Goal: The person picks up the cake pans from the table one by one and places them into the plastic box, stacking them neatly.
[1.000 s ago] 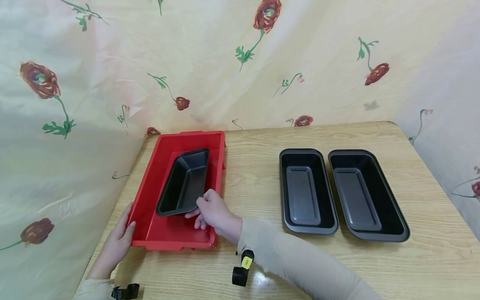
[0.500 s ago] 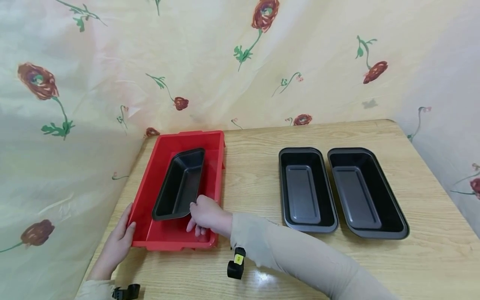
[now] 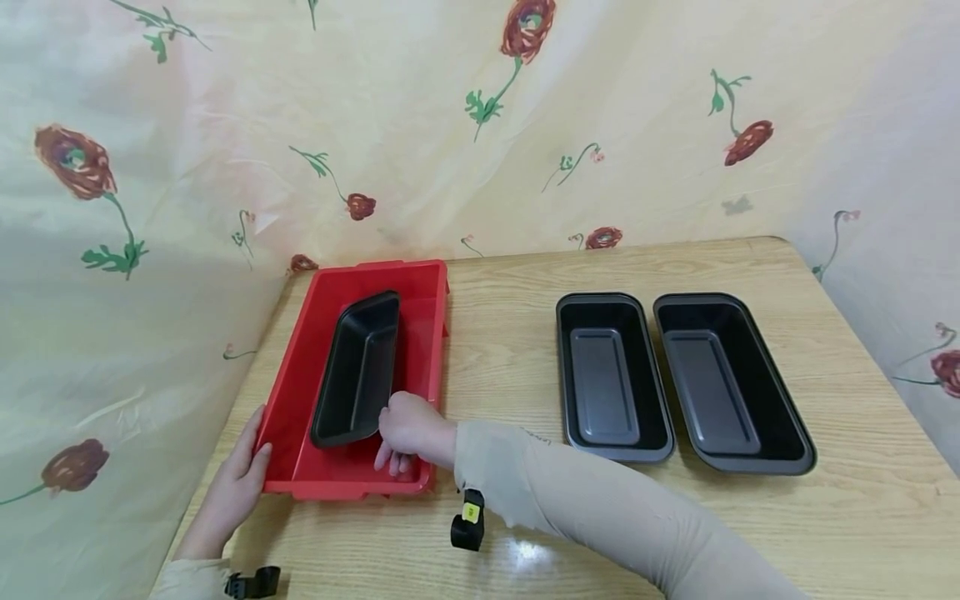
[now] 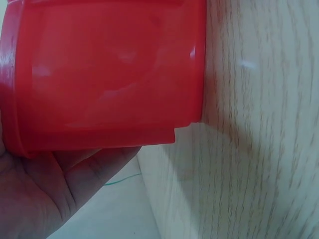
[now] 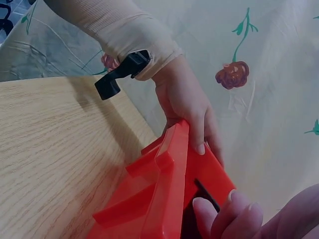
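Observation:
In the head view a black loaf pan (image 3: pixel 358 379) lies tilted inside a red plastic bin (image 3: pixel 300 479). My right hand (image 3: pixel 414 429) pinches the pan's near right corner, with the other fingers hanging over the bin's floor. My left hand (image 3: pixel 238 483) grips the bin's near left corner, thumb over the rim. From the left wrist, the fingers (image 4: pixel 99 172) lie along the outside of the bin's wall. The right wrist view has the right fingers (image 5: pixel 239 216) low in the picture by a dark sliver of pan rim (image 5: pixel 207 191); most of the pan is hidden there.
Two more loaf pans, a left one (image 3: pixel 606 387) and a right one (image 3: pixel 712 392), stand side by side on the wooden table (image 3: pixel 510 333) to the right of the bin. A flowered cloth (image 3: pixel 420 125) hangs behind the table and along its sides.
The right hand and the pan have shifted slightly left and toward the near side within the bin, and the pan has turned a little. The left hand stays on the bin's corner.

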### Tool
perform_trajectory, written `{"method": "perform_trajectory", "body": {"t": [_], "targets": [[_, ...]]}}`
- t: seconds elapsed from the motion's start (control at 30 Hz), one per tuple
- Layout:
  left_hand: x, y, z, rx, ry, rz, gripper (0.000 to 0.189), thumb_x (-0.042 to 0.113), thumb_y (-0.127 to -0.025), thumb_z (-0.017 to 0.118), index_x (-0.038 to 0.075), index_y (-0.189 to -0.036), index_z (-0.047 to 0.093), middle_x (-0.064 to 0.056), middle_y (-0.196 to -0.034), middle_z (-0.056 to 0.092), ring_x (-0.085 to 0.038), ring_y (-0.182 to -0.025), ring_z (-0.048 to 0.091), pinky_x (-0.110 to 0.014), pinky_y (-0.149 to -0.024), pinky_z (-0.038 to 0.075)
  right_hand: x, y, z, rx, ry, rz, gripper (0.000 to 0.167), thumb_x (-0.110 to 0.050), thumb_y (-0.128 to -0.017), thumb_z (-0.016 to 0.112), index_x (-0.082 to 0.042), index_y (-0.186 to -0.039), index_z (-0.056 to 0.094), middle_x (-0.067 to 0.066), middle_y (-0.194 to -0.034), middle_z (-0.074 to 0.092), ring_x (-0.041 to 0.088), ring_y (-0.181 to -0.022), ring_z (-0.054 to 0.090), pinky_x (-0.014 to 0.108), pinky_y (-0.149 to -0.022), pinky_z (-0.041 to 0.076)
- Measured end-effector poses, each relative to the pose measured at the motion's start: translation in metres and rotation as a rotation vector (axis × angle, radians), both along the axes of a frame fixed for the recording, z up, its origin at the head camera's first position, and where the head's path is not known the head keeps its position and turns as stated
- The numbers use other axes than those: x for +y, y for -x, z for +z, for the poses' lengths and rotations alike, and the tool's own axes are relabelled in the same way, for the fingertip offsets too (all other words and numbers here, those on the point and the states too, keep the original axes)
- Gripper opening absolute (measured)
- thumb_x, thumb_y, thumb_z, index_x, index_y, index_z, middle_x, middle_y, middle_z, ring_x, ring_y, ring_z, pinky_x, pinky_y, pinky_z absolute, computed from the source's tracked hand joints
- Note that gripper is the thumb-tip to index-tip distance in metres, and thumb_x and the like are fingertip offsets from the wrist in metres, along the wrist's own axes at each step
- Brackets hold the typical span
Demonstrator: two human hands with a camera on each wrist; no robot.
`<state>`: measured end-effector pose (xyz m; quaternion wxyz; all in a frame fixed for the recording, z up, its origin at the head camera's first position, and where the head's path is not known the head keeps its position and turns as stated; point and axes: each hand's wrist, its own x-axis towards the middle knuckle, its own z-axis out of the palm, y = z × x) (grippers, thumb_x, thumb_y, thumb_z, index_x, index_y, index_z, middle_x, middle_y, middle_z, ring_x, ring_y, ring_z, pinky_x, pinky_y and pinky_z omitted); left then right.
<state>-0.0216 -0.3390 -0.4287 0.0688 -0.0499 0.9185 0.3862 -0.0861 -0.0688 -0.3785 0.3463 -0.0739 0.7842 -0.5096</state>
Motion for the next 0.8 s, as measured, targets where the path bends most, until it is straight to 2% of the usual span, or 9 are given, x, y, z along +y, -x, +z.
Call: {"method": "perform_trajectory", "body": {"t": [0.27, 0.5, 0.57, 0.67, 0.8], "targets": [[0.002, 0.001, 0.000, -0.010, -0.022, -0.008, 0.061, 0.016, -0.107, 0.034, 0.012, -0.158, 0.001, -0.031, -0.152, 0.021, -0.047, -0.127, 0.037, -0.056, -0.094, 0.044, 0.001, 0.001, -0.002, -0.018, -0.025, 0.016, 0.018, -0.013, -0.102, 0.048, 0.003, -0.107, 0.054, 0.008, -0.064, 0.067, 0.019, -0.043, 0.057, 0.024, -0.044, 0.049], [0.002, 0.000, -0.001, -0.030, -0.044, 0.014, 0.062, 0.016, -0.106, 0.034, 0.014, -0.158, 0.000, -0.030, -0.154, 0.018, -0.048, -0.129, 0.034, -0.058, -0.093, 0.046, 0.003, 0.002, -0.003, -0.040, -0.016, 0.000, 0.028, -0.011, -0.101, 0.048, 0.006, -0.123, 0.051, 0.010, -0.066, 0.068, 0.019, -0.041, 0.056, 0.024, -0.041, 0.047], [0.003, -0.001, -0.001, -0.040, -0.051, 0.025, 0.062, 0.016, -0.106, 0.035, 0.015, -0.158, 0.000, -0.030, -0.154, 0.017, -0.049, -0.129, 0.033, -0.059, -0.093, 0.046, 0.004, 0.002, -0.003, -0.036, -0.003, 0.000, 0.027, -0.010, -0.102, 0.046, 0.007, -0.122, 0.053, 0.011, -0.067, 0.068, 0.018, -0.039, 0.054, 0.024, -0.039, 0.046], [0.004, 0.000, 0.000, -0.051, -0.054, 0.036, 0.063, 0.016, -0.106, 0.035, 0.015, -0.158, -0.001, -0.030, -0.155, 0.016, -0.049, -0.129, 0.033, -0.058, -0.092, 0.046, 0.010, 0.000, -0.004, -0.001, 0.031, 0.009, 0.023, -0.009, -0.102, 0.046, 0.007, -0.113, 0.059, 0.012, -0.067, 0.068, 0.018, -0.038, 0.053, 0.023, -0.039, 0.046], [0.005, 0.001, 0.001, -0.054, -0.052, 0.039, 0.063, 0.016, -0.106, 0.035, 0.016, -0.158, -0.001, -0.030, -0.155, 0.016, -0.050, -0.129, 0.033, -0.058, -0.092, 0.047, 0.024, -0.006, -0.007, 0.087, 0.121, 0.015, 0.016, -0.010, -0.101, 0.049, 0.001, -0.101, 0.061, 0.009, -0.070, 0.068, 0.018, -0.040, 0.054, 0.024, -0.040, 0.047]]}}
